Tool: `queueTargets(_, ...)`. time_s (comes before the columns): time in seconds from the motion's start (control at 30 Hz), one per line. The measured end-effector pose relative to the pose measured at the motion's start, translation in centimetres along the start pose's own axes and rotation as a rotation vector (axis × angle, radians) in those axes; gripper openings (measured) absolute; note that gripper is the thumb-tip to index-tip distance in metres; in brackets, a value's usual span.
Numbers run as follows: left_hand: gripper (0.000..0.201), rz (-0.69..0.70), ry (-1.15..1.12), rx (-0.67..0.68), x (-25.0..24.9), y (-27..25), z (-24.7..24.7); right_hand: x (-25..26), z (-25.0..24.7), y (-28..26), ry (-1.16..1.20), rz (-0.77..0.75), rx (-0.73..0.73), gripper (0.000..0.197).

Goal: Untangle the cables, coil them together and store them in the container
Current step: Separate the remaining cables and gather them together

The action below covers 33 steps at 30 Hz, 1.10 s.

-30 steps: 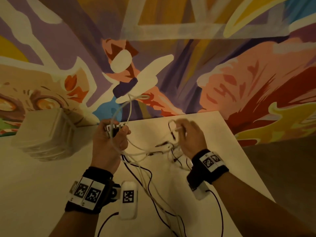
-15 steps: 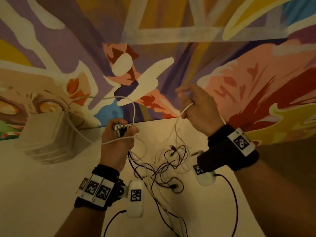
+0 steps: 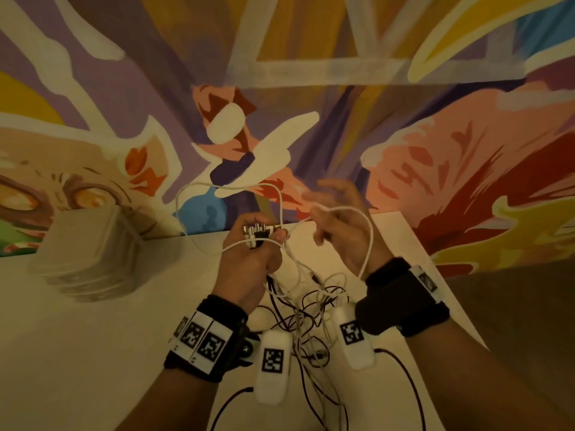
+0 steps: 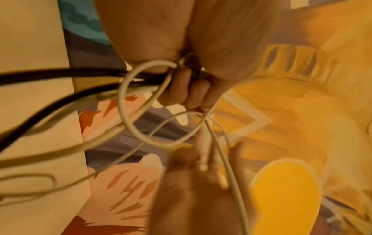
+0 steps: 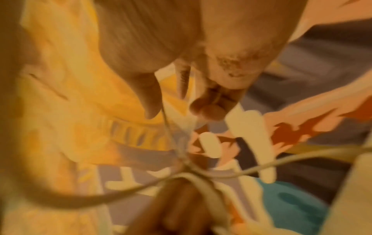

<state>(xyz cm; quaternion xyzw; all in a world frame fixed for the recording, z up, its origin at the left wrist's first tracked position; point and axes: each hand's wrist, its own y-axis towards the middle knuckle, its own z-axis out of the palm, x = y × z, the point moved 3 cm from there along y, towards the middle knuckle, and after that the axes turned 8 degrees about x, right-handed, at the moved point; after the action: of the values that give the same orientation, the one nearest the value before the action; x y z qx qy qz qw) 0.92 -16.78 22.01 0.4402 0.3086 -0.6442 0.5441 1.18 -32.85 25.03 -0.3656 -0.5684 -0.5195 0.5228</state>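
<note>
My left hand (image 3: 249, 256) grips a bundle of cable plugs (image 3: 256, 234) above the table, fingers curled round the cords (image 4: 189, 89). A white cable (image 3: 230, 189) arcs up from that fist and back down. Just to its right, my right hand (image 3: 337, 219) holds another stretch of white cable (image 3: 370, 231), which loops round the palm towards the wrist. In the right wrist view a thin cable (image 5: 166, 125) runs between thumb and fingers, blurred. A tangle of black and white cables (image 3: 311, 303) hangs from both hands onto the table. The translucent container (image 3: 90, 253) stands at the left.
The pale table (image 3: 93, 353) meets a painted wall at the back, and its right edge (image 3: 441, 290) runs diagonally beside my right wrist. Black leads from the wrist cameras trail across the near table (image 3: 404, 377).
My right hand, raised high to the right half a second ago, has come back down and left beside the left hand, bringing a white loop. The left hand kept its grip.
</note>
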Motion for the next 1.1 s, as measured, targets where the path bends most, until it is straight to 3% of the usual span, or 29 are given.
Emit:
queueTargets(0.07,0.019,-0.012,-0.06,-0.008,0.2,0.1,-0.4,-3.2,-0.4,-1.8,-0.199,0.209,0.107,0.046)
queueTargets(0.17,0.02,-0.03,-0.102,0.0,0.7,0.1,-0.6,-6.2,0.8,-4.0,-0.548,0.422,0.364,0.009)
queueTargets(0.2,0.02,-0.036,-0.109,0.004,0.7,0.1,-0.6,-6.4,0.8,-4.2,-0.624,0.395,0.336,0.019)
queueTargets(0.27,0.02,-0.038,-0.127,0.008,0.8,0.0,-0.8,-5.5,0.2,-3.6,-0.669,0.263,0.115,0.025)
queueTargets(0.33,0.021,-0.031,-0.118,-0.008,0.7,0.0,-1.3,-3.3,-0.6,-2.8,-0.453,0.157,-0.132,0.021)
queueTargets(0.37,0.022,-0.031,-0.098,-0.026,0.7,0.0,-1.6,-2.0,-0.8,-2.4,-0.233,0.139,-0.199,0.02)
queueTargets(0.43,0.023,-0.032,-0.062,-0.051,0.7,-0.2,-1.9,1.6,-0.3,-1.6,0.321,0.103,-0.189,0.02)
queueTargets(0.5,0.021,-0.032,-0.053,-0.024,0.7,-0.4,-1.5,5.0,0.3,-0.8,0.575,0.074,-0.087,0.022)
queueTargets(0.57,0.021,-0.034,-0.056,0.036,0.7,-0.5,-0.7,6.6,0.7,-0.1,0.43,0.066,0.016,0.023)
queueTargets(0.7,0.021,-0.016,-0.072,0.16,0.7,-0.6,1.2,5.2,1.9,1.2,-0.014,0.143,0.115,0.021)
queueTargets(0.77,0.021,-0.036,-0.104,0.187,0.5,-0.7,1.8,4.5,2.0,1.5,-0.097,0.1,0.053,0.019)
queueTargets(0.9,0.024,-0.049,-0.171,0.116,0.2,-0.6,1.3,1.3,-0.2,0.6,-0.111,0.078,-0.15,0.017)
queueTargets(0.93,0.025,-0.045,-0.192,0.106,0.2,-0.6,1.1,-0.5,-0.3,-0.2,-0.192,0.132,-0.113,0.022)
queueTargets(1.03,0.024,-0.041,-0.187,0.096,0.0,-0.6,0.5,-5.0,1.3,-3.1,-0.498,0.34,0.249,0.028)
queueTargets(1.1,0.023,-0.044,-0.167,0.08,0.0,-0.5,-0.1,-5.0,1.7,-3.6,-0.641,0.294,0.319,0.019)
